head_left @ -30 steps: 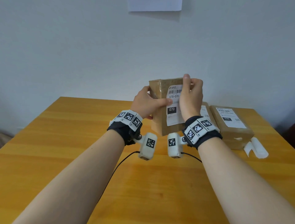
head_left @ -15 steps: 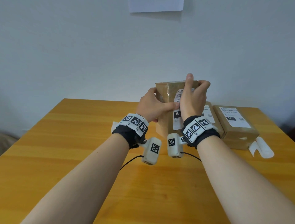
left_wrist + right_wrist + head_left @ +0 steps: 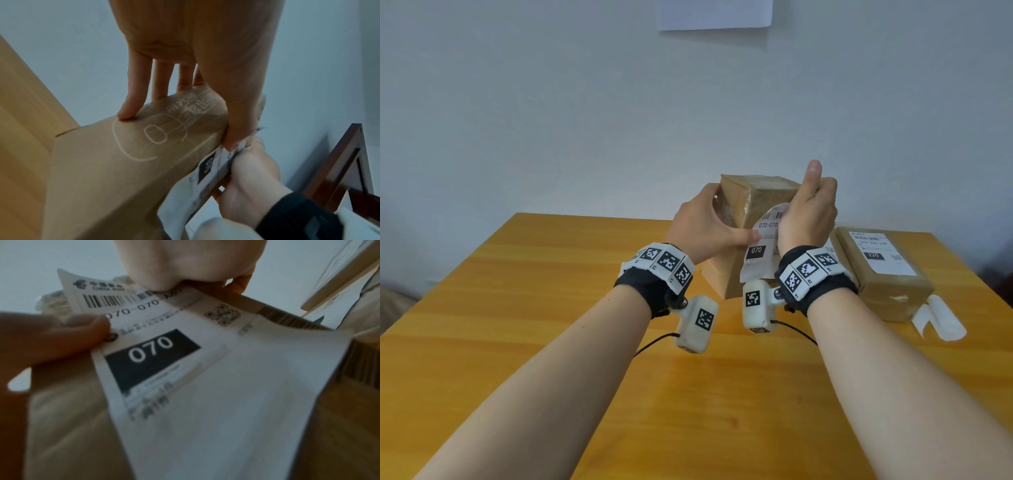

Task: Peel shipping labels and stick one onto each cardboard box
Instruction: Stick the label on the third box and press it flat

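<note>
A brown cardboard box [image 3: 753, 195] is held up off the wooden table [image 3: 517, 308], turned edge-on to me. My left hand [image 3: 702, 233] grips its left side, fingers [image 3: 131, 105] on the far face and thumb [image 3: 61, 337] pressed on the white "070" shipping label [image 3: 758, 260]. My right hand [image 3: 808, 212] curls round the label's upper right part at the box edge, thumb pointing up. In the right wrist view the label [image 3: 226, 386] lies loose, its top left corner curling away from the box.
A labelled box [image 3: 883, 274] lies flat at the table's right, and a second one [image 3: 832, 246] peeks out behind my right wrist. Curled white backing paper [image 3: 938, 318] lies beside them. A sheet of paper [image 3: 714, 13] hangs on the wall.
The box has turned so its left side faces me and has risen slightly. My right hand has shifted over the label's right part, and the label's top corner now curls off.
</note>
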`<state>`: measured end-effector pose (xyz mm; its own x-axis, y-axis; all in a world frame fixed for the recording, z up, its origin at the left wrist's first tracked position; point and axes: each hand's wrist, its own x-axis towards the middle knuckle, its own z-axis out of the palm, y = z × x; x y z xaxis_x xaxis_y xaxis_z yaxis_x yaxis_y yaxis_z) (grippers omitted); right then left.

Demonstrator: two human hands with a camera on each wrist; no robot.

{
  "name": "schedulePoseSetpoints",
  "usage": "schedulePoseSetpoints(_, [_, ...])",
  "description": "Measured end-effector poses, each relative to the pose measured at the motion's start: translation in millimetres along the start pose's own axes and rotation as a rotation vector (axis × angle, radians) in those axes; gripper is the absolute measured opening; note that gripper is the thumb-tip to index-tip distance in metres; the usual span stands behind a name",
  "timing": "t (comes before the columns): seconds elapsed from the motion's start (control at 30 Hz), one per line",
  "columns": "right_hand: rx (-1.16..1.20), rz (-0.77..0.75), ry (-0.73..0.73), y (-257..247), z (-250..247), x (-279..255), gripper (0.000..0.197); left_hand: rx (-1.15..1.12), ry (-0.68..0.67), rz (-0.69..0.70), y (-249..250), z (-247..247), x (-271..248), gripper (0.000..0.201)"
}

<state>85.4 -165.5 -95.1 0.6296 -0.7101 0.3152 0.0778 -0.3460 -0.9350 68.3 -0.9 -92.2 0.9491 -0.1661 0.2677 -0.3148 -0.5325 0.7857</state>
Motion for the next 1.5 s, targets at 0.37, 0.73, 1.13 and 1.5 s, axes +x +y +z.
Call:
schedulePoseSetpoints(0.37, [0.026,0.028,0.052,-3,-8,18,0.055,-0.069,0.017,-0.007,-11,-2,-1,0.092])
schedulePoseSetpoints(0.73, [0.025,0.194,-0.459,0,-3,-3,0.073,-0.329,0.052,-0.179,-21,-8,4,0.07])
schedulePoseSetpoints(1.13, [-0.081,0.057,-0.627,8,8,-17,0.076,-0.51,-0.025,-0.321,-34,-3,13,0.091])
schedulePoseSetpoints(1.5, [-0.09,0.079,-0.719,1,4,-20,0.071,-0.566,0.329,-0.289,-15,2,30,0.057])
